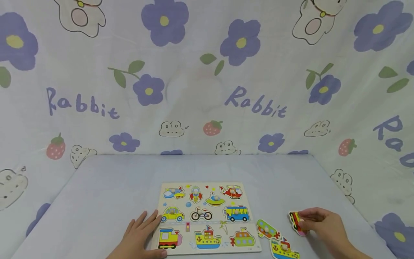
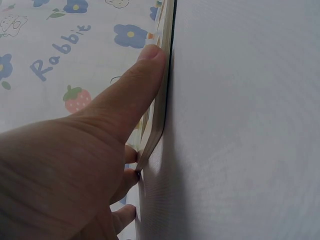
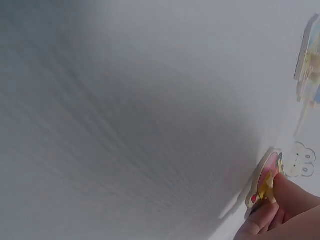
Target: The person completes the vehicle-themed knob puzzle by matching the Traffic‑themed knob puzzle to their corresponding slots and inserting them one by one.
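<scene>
A wooden peg puzzle board point(image 1: 218, 212) with vehicle pictures lies on the table. My left hand point(image 1: 139, 233) rests at its left edge, fingers spread; in the left wrist view the thumb point(image 2: 127, 85) lies along the board's side point(image 2: 159, 112). Right of the board, my right hand point(image 1: 326, 228) pinches a train puzzle piece point(image 1: 294, 219), partly hidden by the fingers. The right wrist view shows that piece point(image 3: 270, 167) tilted close to the table surface. A green submarine piece point(image 1: 270, 232) and a ship piece point(image 1: 284, 254) lie between board and right hand, touching or overlapping.
Pegged pieces such as the bus point(image 1: 242, 216), car point(image 1: 176, 217) and helicopter point(image 1: 231, 193) sit in the board. Its bottom row shows train, ship and submarine pictures without pegs. The pale table point(image 1: 113, 187) meets a patterned cloth point(image 1: 194, 108) behind and at the sides.
</scene>
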The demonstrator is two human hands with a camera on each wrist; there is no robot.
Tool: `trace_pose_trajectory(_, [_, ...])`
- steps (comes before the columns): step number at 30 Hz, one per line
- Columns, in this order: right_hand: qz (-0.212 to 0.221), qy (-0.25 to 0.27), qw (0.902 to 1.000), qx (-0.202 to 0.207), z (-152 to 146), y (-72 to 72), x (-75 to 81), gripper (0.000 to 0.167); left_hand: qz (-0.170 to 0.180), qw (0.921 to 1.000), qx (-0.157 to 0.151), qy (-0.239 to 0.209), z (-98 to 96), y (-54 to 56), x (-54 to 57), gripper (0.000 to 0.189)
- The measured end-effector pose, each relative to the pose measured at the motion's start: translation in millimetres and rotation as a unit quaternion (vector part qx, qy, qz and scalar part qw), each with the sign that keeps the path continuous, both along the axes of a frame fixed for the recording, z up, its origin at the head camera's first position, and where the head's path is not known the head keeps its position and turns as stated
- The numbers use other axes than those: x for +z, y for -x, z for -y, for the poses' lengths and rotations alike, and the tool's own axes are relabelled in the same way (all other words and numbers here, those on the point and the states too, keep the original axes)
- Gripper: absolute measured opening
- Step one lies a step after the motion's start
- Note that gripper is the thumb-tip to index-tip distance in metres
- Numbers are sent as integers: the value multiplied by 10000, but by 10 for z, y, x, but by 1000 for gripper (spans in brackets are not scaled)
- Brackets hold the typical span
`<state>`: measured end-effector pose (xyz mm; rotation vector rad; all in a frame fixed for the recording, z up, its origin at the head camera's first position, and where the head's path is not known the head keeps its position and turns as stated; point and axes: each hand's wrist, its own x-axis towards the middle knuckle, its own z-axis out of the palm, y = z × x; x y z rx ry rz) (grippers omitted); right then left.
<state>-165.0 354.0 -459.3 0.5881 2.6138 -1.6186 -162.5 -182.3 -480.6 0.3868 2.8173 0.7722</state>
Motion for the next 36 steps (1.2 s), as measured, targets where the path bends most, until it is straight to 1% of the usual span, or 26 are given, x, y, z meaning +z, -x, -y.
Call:
trace_pose_trajectory(3, [-111,-12,9999,105,29,25,-35,37,-15,10000,-1,17,-4,-1,0,108])
trace_pose_trajectory(8, [-105,-45,9995,287,47,54,-62,35,-5,10000,-7,51,-6,10,-16,109])
trace_pose_trajectory(18, [-40,-23,9996,269,78,111,-53,36,-2,10000,9,43,0,0,-11,108])
trace_pose_trajectory(21, [-137,-128,9993,314,88,123,-42,34,-7,10000,8,35,-2,1,-3,108])
trace_pose_trajectory(25, [-301,-432,9978,399,114,155,-14,33,-5,10000,25,42,-5,6,5,108])
trace_pose_trajectory(27, [-341,-503,9972,425,134,172,6,33,9,10000,28,47,-6,8,4,108])
trace_pose_trajectory(29, [-408,-484,9969,467,153,191,28,34,12,10000,18,41,-4,9,0,108])
trace_pose_trajectory(36, [-855,-45,9939,688,325,269,155,35,-10,10000,-26,14,-1,12,-10,108])
